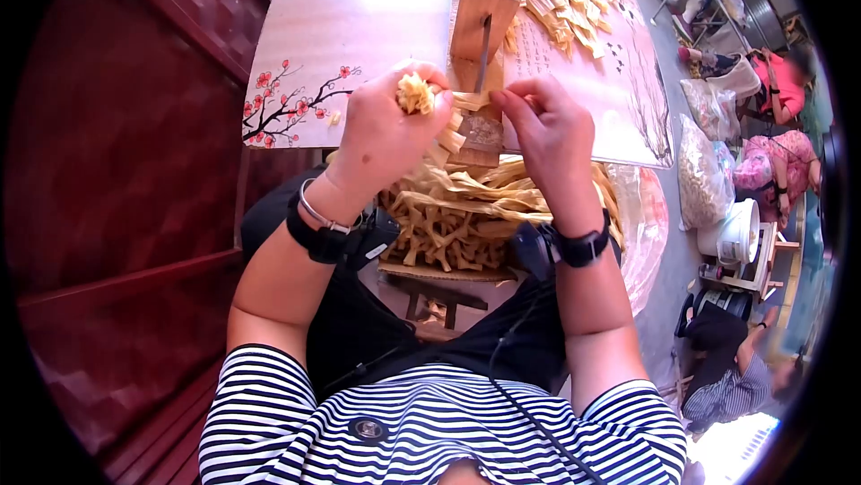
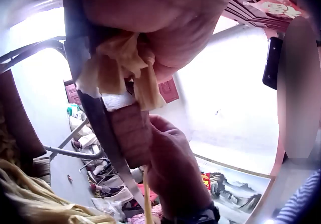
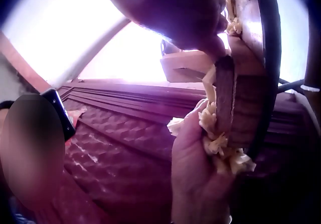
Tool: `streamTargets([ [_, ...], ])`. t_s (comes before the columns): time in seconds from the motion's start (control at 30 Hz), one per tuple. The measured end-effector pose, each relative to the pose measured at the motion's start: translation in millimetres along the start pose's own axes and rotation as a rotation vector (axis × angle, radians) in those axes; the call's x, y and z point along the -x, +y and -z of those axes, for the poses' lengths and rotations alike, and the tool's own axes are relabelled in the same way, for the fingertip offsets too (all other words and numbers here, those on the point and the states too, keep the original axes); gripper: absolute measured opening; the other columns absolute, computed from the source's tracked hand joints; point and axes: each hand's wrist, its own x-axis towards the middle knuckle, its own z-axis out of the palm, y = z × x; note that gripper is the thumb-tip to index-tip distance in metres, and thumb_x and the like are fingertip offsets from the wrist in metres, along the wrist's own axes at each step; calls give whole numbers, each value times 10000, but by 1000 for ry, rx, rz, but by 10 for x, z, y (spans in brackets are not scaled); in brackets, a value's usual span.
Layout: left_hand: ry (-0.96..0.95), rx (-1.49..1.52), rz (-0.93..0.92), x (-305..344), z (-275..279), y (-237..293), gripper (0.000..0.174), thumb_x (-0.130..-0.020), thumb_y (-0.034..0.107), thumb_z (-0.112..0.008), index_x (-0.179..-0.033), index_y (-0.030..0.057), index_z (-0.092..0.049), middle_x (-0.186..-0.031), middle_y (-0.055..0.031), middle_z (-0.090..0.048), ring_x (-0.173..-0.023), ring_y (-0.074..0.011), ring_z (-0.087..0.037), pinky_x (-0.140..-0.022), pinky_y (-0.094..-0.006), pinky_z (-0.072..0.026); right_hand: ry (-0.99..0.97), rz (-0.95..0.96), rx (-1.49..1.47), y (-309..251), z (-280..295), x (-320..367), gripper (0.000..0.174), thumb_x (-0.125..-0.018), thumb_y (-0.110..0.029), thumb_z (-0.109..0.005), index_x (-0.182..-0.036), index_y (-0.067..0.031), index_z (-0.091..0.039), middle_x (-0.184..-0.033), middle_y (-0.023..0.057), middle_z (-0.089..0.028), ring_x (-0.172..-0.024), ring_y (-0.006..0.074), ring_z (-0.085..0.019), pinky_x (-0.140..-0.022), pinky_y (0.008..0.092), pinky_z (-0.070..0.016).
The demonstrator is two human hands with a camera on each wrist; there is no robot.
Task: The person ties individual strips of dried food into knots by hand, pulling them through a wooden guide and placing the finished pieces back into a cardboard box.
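My left hand [image 1: 386, 126] grips a bundle of pale yellow, folded strips [image 1: 414, 94], whose bunched ends poke out past the thumb. In the right wrist view the strips [image 3: 215, 144] fan out around that hand. One flat strip [image 1: 472, 100] stretches from the bundle across the wooden board toward my right hand [image 1: 549, 126]. Thumb and forefinger of the right hand pinch its far end. Just beyond the hands stands a wooden block [image 1: 484, 14] with a thin upright metal piece [image 1: 484, 55], fixed to a wooden board [image 1: 475, 146] that juts over the table's near edge.
More strips lie in a pile [image 1: 560, 1] at the table's far right. A large heap of strips [image 1: 457, 225] sits below the table edge, above my lap. A red panelled wall [image 1: 126, 126] runs along the left. People sit at the right beside filled bags [image 1: 704, 171] and a white bucket [image 1: 740, 229].
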Motion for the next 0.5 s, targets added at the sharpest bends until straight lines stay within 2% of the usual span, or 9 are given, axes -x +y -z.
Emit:
streamTargets([
  [0.07, 28, -3, 46, -2, -41, -50, 51, -806, 17, -660, -857, 21, -652, -751, -11, -630, -716, -80, -595, -673, -238, -489, 55, 34, 114, 112, -116, -48, 197, -844, -305, -704, -840, -115, -652, -584, 80, -615, -522, 230, -609, -487, 322, -448],
  [0.1, 36, -84, 44, 6, -11, -77, 108, -807, 41, -682, -909, 27, -646, -792, -14, -637, -730, -89, -596, -680, -241, -491, 86, 22, 78, 150, -76, -75, 180, -846, -281, -703, -823, -113, -645, -610, 81, -626, -540, 230, -619, -511, 321, -467],
  [0.2, 21, 25, -129, 111, 121, -93, 208, -795, 102, -728, -967, 38, -631, -843, -27, -638, -754, -107, -598, -696, -254, -494, 211, 36, -282, 214, -31, -16, 154, -830, -135, -743, -832, -36, -626, -646, 21, -624, -546, 68, -532, -516, 224, -434],
  [0.23, -113, 14, -186, 163, 221, -36, 319, -796, 149, -747, -1061, 29, -619, -948, -73, -652, -851, -146, -618, -769, -274, -495, 237, 102, -341, 185, -23, 46, 146, -824, -76, -745, -839, -8, -617, -645, -21, -581, -581, 14, -463, -525, 170, -394],
  [0.27, -162, -41, -312, 157, 251, 42, 326, -804, 149, -740, -1077, 18, -618, -977, -88, -653, -887, -162, -620, -794, -280, -490, 244, 138, -459, 88, -19, 110, 143, -815, -54, -750, -846, -17, -615, -639, -42, -557, -581, 1, -446, -531, 155, -383],
  [0.37, -232, -154, -609, 116, 290, 192, 332, -839, 135, -698, -1124, -12, -610, -1057, -128, -653, -986, -208, -620, -861, -295, -476, 302, 462, -455, -65, 22, 161, 175, -773, -12, -770, -833, -38, -607, -655, 8, -608, -540, 37, -489, -496, 180, -394],
  [0.4, -184, -177, -668, 76, 322, 193, 323, -858, 122, -671, -1141, -20, -604, -1079, -139, -650, -1012, -220, -616, -878, -299, -472, 262, 510, -452, -84, 36, 154, 182, -763, -3, -772, -833, -41, -608, -665, 19, -614, -538, 54, -502, -491, 189, -398],
  [0.47, -123, -156, -698, 75, 319, 171, 296, -895, 98, -610, -1160, -34, -595, -1101, -149, -646, -1032, -228, -613, -892, -301, -468, 180, 604, -445, -116, 50, 159, 198, -744, 14, -776, -833, -47, -610, -685, 43, -627, -533, 87, -529, -482, 209, -405],
  [0.5, -108, -113, -669, 100, 265, 155, 281, -912, 85, -576, -1163, -40, -591, -1101, -148, -646, -1027, -223, -614, -890, -298, -470, 140, 592, -402, -137, 59, 194, 204, -722, 12, -776, -836, -61, -623, -699, 55, -617, -533, 142, -541, -483, 236, -415],
])
